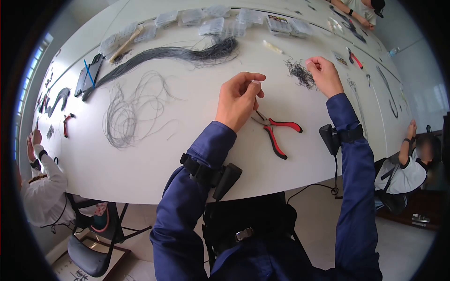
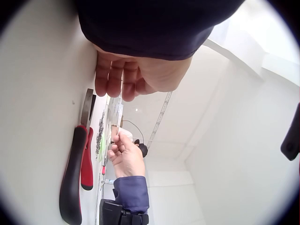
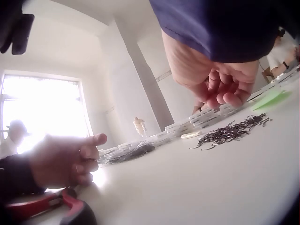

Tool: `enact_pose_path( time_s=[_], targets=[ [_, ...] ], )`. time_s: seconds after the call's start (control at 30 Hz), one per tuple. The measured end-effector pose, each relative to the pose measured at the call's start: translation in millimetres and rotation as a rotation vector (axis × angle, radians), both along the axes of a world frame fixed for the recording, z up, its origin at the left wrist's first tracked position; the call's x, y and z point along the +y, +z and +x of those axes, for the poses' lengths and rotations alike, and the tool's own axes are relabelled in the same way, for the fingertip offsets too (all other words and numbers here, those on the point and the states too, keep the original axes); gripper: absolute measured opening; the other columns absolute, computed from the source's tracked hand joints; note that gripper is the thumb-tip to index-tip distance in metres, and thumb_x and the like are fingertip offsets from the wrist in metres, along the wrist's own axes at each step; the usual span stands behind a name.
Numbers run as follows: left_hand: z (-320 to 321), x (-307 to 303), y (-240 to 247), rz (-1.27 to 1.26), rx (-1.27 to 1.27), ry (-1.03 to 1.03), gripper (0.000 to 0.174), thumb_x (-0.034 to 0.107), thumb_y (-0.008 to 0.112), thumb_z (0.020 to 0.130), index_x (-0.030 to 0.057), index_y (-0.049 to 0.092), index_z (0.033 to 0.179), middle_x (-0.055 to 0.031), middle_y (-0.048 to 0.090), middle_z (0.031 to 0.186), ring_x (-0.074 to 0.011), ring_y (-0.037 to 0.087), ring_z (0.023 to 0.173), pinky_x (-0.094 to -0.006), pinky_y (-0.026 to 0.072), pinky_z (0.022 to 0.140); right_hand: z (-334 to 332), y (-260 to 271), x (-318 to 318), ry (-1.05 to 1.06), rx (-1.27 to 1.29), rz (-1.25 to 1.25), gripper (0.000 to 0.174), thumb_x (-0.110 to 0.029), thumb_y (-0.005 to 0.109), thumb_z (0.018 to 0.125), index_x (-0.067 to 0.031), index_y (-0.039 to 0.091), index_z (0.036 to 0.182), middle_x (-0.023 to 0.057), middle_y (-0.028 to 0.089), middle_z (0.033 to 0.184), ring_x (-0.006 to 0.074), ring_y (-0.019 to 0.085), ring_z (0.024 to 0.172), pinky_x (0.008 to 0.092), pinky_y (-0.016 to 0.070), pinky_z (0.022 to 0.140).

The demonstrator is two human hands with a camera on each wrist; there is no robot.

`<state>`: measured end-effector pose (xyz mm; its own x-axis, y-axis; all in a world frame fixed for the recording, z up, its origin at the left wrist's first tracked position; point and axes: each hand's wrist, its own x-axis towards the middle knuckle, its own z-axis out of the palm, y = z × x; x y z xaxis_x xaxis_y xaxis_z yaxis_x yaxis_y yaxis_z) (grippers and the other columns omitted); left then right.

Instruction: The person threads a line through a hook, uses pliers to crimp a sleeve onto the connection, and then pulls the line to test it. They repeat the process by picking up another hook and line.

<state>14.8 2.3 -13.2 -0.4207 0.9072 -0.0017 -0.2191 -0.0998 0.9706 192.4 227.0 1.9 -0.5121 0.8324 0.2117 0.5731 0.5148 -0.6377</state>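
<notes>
My left hand [image 1: 238,99] hovers above the table with its index finger stretched forward and the other fingers loosely bent; nothing shows in it. Just below it lie pliers [image 1: 270,125] with red and black handles, jaws pointing toward the hand. My right hand [image 1: 326,75] is at the edge of a loose pile of short dark wire pieces [image 1: 300,74], thumb and index fingertips brought together. In the right wrist view its curled fingers [image 3: 225,99] hang over the table near the pile; I cannot tell whether they pinch a small piece.
Left of my hands is a loose coil of thin grey wire [image 1: 123,119]. A long dark bundle of strands [image 1: 159,56] lies behind it, beside a phone [image 1: 89,75]. Clear plastic boxes [image 1: 211,25] line the back. Other people sit around the table.
</notes>
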Motion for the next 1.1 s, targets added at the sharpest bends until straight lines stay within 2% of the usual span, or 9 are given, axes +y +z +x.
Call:
enact_pose_path(
  time_s=[0.07, 0.17, 0.3, 0.5, 0.7, 0.8, 0.9, 1.0, 1.1],
  targets=[
    [0, 0, -2, -0.003, 0.014, -0.002, 0.024, 0.008, 0.054, 0.094, -0.0025, 0.065, 0.112, -0.0043, 0.063, 0.079, -0.008, 0.055, 0.06, -0.0217, 0.045, 0.059, -3, 2, -12, -0.032, -0.151, 0.167, 0.019, -0.021, 0.064, 0.089, -0.0028, 0.068, 0.096, 0.0105, 0.072, 0.085, 0.0256, 0.069, 0.078, 0.0342, 0.0537, 0.077],
    [1, 1, -2, 0.009, 0.008, 0.016, 0.023, 0.009, 0.053, 0.093, -0.003, 0.065, 0.11, -0.0045, 0.063, 0.077, -0.008, 0.054, 0.058, -0.0224, 0.0452, 0.056, -4, -8, -8, 0.012, -0.225, 0.133, 0.018, -0.019, 0.064, 0.089, -0.0033, 0.068, 0.096, 0.0106, 0.072, 0.085, 0.0256, 0.069, 0.078, 0.0349, 0.0537, 0.077],
    [0, 1, -3, 0.028, -0.009, 0.015, 0.023, 0.009, 0.053, 0.093, -0.0032, 0.065, 0.108, -0.0046, 0.064, 0.076, -0.008, 0.053, 0.057, -0.0227, 0.0452, 0.054, -6, -9, -8, -0.025, -0.164, 0.131, 0.019, -0.02, 0.065, 0.088, -0.003, 0.068, 0.096, 0.0112, 0.071, 0.085, 0.0255, 0.069, 0.078, 0.0351, 0.0539, 0.076],
    [0, 0, -1, -0.002, 0.011, -0.005, 0.023, 0.009, 0.054, 0.095, -0.0024, 0.065, 0.112, -0.004, 0.063, 0.079, -0.0076, 0.055, 0.06, -0.0216, 0.0446, 0.059, -8, -7, -14, -0.048, -0.185, 0.127, 0.018, -0.02, 0.066, 0.088, -0.0022, 0.066, 0.094, 0.0112, 0.071, 0.083, 0.0251, 0.069, 0.078, 0.0352, 0.0536, 0.075],
    [1, 2, -4, 0.028, 0.008, 0.024, 0.023, 0.009, 0.053, 0.093, -0.0034, 0.065, 0.108, -0.0045, 0.064, 0.074, -0.0079, 0.054, 0.056, -0.0228, 0.0446, 0.053, -7, -14, -5, -0.029, -0.125, 0.126, 0.019, -0.021, 0.067, 0.088, -0.0031, 0.067, 0.095, 0.0104, 0.07, 0.084, 0.0238, 0.068, 0.078, 0.0344, 0.0531, 0.074],
    [-1, 1, -4, 0.014, 0.019, 0.013, 0.022, 0.009, 0.054, 0.094, -0.0037, 0.065, 0.108, -0.0061, 0.064, 0.077, -0.0086, 0.056, 0.06, -0.0234, 0.0488, 0.055, -6, -11, -4, -0.047, -0.092, 0.057, 0.022, -0.022, 0.067, 0.089, -0.0016, 0.067, 0.097, 0.0071, 0.07, 0.083, 0.0176, 0.066, 0.075, 0.0311, 0.0518, 0.07],
    [0, 0, -2, 0.079, -0.179, -0.034, 0.028, 0.015, 0.051, 0.099, -0.0055, 0.061, 0.115, -0.0108, 0.064, 0.093, -0.0173, 0.064, 0.082, -0.0302, 0.0551, 0.08, -4, 6, -15, 0.079, 0.147, -0.378, 0.025, -0.023, 0.068, 0.09, 0.0005, 0.068, 0.098, 0.0033, 0.068, 0.081, 0.0103, 0.061, 0.073, 0.0268, 0.0494, 0.067],
    [-1, 3, -3, 0.109, -0.645, -0.107, 0.04, 0.023, 0.043, 0.102, -0.0103, 0.053, 0.122, -0.0196, 0.06, 0.114, -0.0291, 0.06, 0.11, -0.0412, 0.0478, 0.104, -23, 37, -70, 0.182, 0.196, -0.532, 0.026, -0.023, 0.067, 0.092, 0.0015, 0.069, 0.1, 0.0007, 0.067, 0.081, 0.0065, 0.056, 0.073, 0.0235, 0.0468, 0.066],
    [-4, 2, -3, 0.088, -0.932, -0.256, 0.047, 0.026, 0.035, 0.104, -0.0144, 0.046, 0.126, -0.0248, 0.053, 0.129, -0.0346, 0.051, 0.124, -0.0454, 0.0381, 0.113, -42, 42, -110, 0.342, 0.114, -0.501, 0.026, -0.022, 0.063, 0.094, 0.0019, 0.07, 0.102, 0.0022, 0.068, 0.083, 0.0082, 0.058, 0.073, 0.0247, 0.0482, 0.07]
  ],
)
